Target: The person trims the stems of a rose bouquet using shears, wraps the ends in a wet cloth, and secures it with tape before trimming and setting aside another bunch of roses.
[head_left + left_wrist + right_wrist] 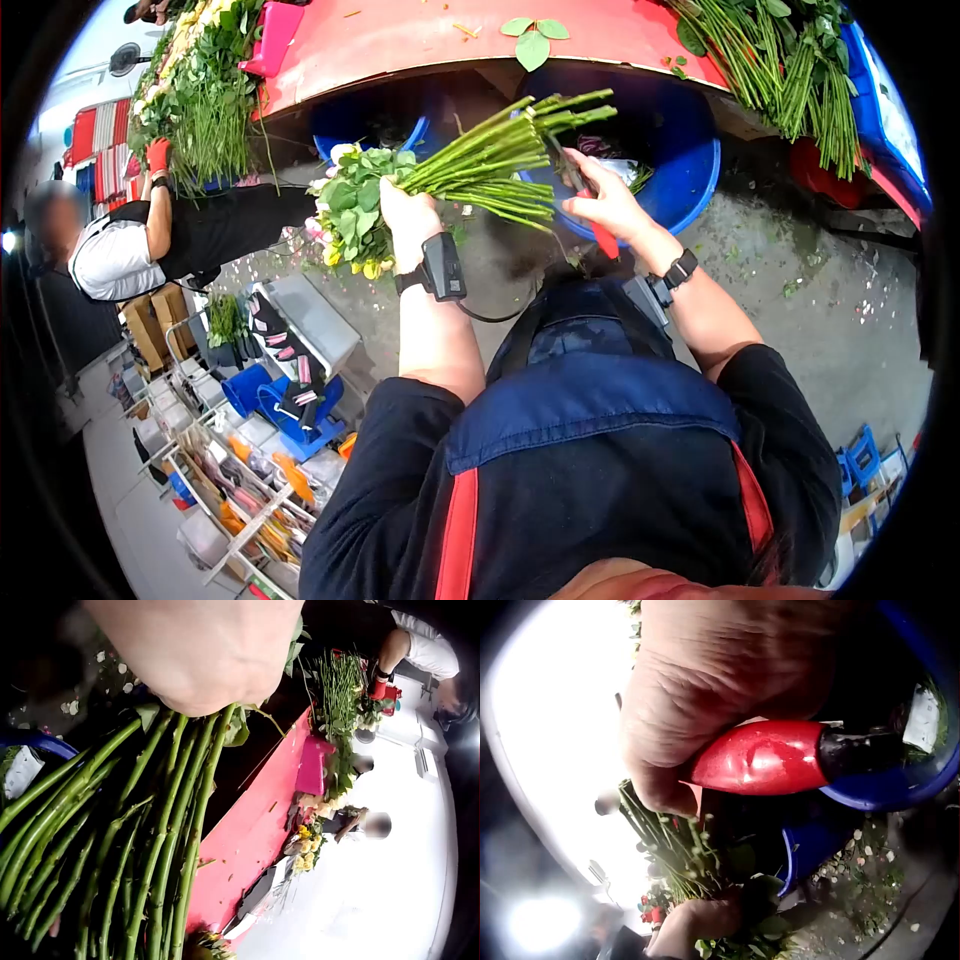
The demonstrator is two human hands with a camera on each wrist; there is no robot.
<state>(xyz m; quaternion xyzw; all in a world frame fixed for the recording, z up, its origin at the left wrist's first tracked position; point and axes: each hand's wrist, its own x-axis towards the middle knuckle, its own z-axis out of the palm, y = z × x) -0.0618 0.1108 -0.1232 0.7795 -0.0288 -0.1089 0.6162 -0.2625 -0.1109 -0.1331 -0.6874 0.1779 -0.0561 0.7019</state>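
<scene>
In the head view my left hand [410, 225] grips a bunch of roses [490, 165] around the stems, just below the leaves. Pale pink and yellow blooms [372, 268] point left, and bare green stems [169, 832] fan out to the right. My right hand [612, 205] holds red-handled pruning shears [603, 238], their dark blades at the cut stem ends. Seen from the right wrist, the palm wraps over the red handle [761, 757], with the stems beyond the fingers; the blades are hidden there.
Large blue bins [690, 165] stand below the red table [400, 40], one with scraps inside. Leafy stems [790, 70] lie at its right end, with a pink piece [275, 38] at left. Another person [125, 250] stands left. Petals litter the floor [830, 300]. A cart [215, 480] stands lower left.
</scene>
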